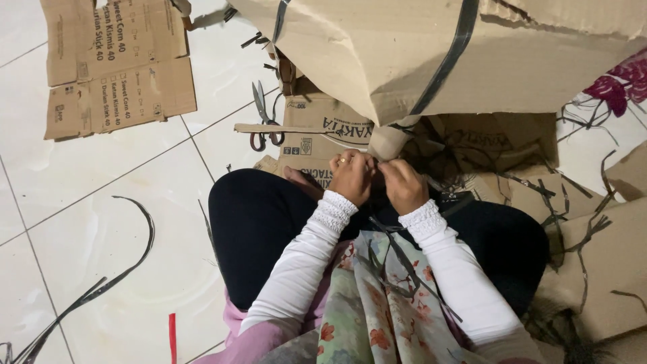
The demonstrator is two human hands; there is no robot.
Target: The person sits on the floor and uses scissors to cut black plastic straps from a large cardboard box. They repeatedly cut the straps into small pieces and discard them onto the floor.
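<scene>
Black plastic strap [394, 239], thin and shiny, pinched between fingertips of both hands, right where the two hands meet. Left hand [352, 176] curled tight, fingers pressed together, a ring on one finger, knuckles up. Right hand [403, 185] curled the same way, fingertips touching the left ones, nipping the strap end; exact grip hidden behind the knuckles, so cannot tell how much strap sits inside. Could slip out with a hard tug, since smooth and narrow. Could also cut or sting the fingers, since the edges look thin and sharp. Just above the fingers, a big folded cardboard bundle [404, 54] with a black band round it, leaning over the hands; might tip down onto them if pulled. Below the fingers, more strap trailing over the flowered cloth [377, 310] on the lap. Off to the left of the fingers, scissors [264, 118] lying on the white tile floor [135, 195], well apart, out of easy reach. Further left, a flat cardboard sheet [114, 64] and loose strap bits.
</scene>
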